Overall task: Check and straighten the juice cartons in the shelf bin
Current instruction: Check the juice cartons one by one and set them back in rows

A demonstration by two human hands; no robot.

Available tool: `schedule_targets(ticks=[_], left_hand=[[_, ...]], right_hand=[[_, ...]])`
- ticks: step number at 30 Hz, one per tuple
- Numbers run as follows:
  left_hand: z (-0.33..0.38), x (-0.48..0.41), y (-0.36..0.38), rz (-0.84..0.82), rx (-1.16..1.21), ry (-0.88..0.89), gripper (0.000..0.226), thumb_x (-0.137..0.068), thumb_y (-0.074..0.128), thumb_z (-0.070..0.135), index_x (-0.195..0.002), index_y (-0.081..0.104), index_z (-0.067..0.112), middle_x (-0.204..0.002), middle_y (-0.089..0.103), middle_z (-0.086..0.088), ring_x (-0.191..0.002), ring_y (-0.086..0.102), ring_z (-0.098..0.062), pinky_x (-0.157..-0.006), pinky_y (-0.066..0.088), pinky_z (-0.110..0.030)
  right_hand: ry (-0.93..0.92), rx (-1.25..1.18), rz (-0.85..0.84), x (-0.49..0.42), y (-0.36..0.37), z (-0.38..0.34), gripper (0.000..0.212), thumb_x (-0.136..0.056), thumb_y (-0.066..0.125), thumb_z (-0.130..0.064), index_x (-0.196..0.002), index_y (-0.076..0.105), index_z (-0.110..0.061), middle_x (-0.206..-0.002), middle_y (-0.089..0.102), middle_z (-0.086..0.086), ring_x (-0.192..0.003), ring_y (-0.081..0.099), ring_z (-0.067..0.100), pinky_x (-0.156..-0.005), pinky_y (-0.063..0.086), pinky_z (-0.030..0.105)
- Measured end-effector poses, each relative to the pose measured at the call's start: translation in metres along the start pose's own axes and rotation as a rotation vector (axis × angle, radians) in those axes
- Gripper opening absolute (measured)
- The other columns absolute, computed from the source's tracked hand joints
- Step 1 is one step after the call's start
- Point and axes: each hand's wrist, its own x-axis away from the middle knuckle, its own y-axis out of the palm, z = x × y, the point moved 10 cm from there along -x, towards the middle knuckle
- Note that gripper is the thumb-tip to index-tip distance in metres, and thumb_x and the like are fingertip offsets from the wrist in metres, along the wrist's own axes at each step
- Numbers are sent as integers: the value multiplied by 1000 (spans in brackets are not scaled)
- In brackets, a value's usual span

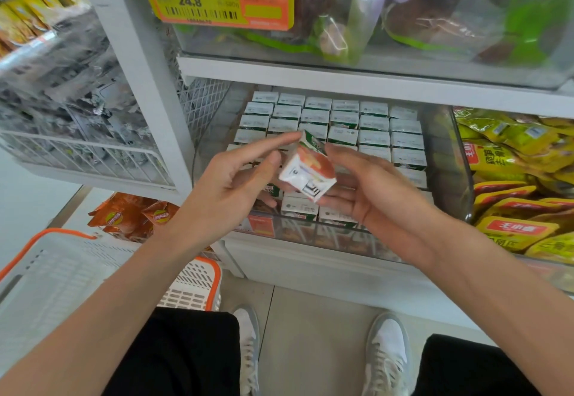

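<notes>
Forearms [108, 302] reach from the bottom corners to mid-frame, over the clear bin [341, 231] filling the centre under a white shelf [310, 74]. Cartons [344, 122] stand in it in upright rows, tops level. One carton [307, 168] is out, tilted just above the front rows. The right grip [366, 187] cradles it, fingers beneath, thumb on its side; the left grip [248, 175] is open, forefinger touching its top corner. Held so loosely, it could slip and knock the front rows askew.
</notes>
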Motion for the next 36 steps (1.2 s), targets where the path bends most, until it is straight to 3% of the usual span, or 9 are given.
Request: schedule_targets(ticks=[4, 10, 14, 18, 21, 24, 28, 32, 36], left_hand=[[-3, 0, 7, -43, -1, -33, 38, -107, 51, 29, -142, 60, 39, -138, 68, 10, -99, 77, -21, -77, 66, -36], [-7, -1, 4, -31, 50, -54, 38, -108, 48, 32, -143, 62, 33, -124, 75, 8, -111, 72, -12, -80, 64, -29], [-10, -2, 0, -6, 58, -68, 51, -95, 73, 24, -144, 61, 33, -118, 78, 11, -107, 74, -4, -85, 56, -12], [-9, -3, -12, 83, -62, -39, 60, -80, 88, 12, -135, 69, 25, -116, 78, 13, -109, 73, -3, -95, 59, -22], [2, 0, -15, 136, -155, 72, 51, -74, 93, 13, -120, 72, 22, -114, 76, 6, -106, 72, -7, -94, 57, -18], [11, 2, -14, 149, -330, 185, 55, -69, 97, 17, -116, 69, 23, -104, 69, 4, -104, 68, -12, -90, 53, -11], [5, 2, -9, 104, -416, 180, 67, -65, 98, 28, -120, 60, 26, -102, 63, 9, -107, 62, -13, -90, 51, -18], [-8, -2, -12, -14, -334, 72, 97, -69, 93, 41, -152, 44, 36, -139, 59, 16, -135, 52, -1, -112, 41, -22], [-2, 0, -20, 55, -371, 106, 64, -72, 88, 46, -131, 69, 29, -121, 73, 16, -114, 66, 0, -97, 54, -23]], right_hand=[[69, 3, 20, -2, -3, 9, 31, -103, 67, -36, -114, 76, -9, -91, 80, 18, -75, 80, 26, -64, 63, 26], [-18, 75, 17, 0, -4, -1, 31, -99, 72, -35, -123, 72, -16, -104, 81, 15, -90, 80, 25, -74, 65, 27], [-231, 251, 22, 5, 0, -21, 33, -101, 71, -28, -133, 65, -33, -109, 79, 8, -100, 79, 27, -86, 63, 26], [-326, 320, 0, 7, 8, -28, 41, -97, 74, -20, -136, 63, -29, -115, 74, 1, -105, 79, 21, -102, 59, 34], [-341, 390, 10, 9, 13, -30, 52, -84, 84, -37, -133, 66, -36, -129, 73, -13, -115, 74, 10, -105, 56, 34], [-405, 502, 53, 14, 18, -32, 61, -72, 86, -54, -129, 69, -42, -124, 71, -19, -119, 67, 3, -102, 59, 34], [-462, 494, 67, 12, 21, -34, 46, -82, 91, -27, -124, 74, -33, -110, 76, -12, -104, 72, 1, -85, 57, 14], [-504, 571, -68, 14, 36, -34, 56, -82, 86, -2, -132, 71, -23, -120, 78, -9, -112, 73, 6, -97, 57, 20], [-545, 566, -156, 16, 47, -31, 63, -81, 83, 7, -137, 68, -19, -131, 71, -1, -123, 69, 11, -105, 56, 28]])
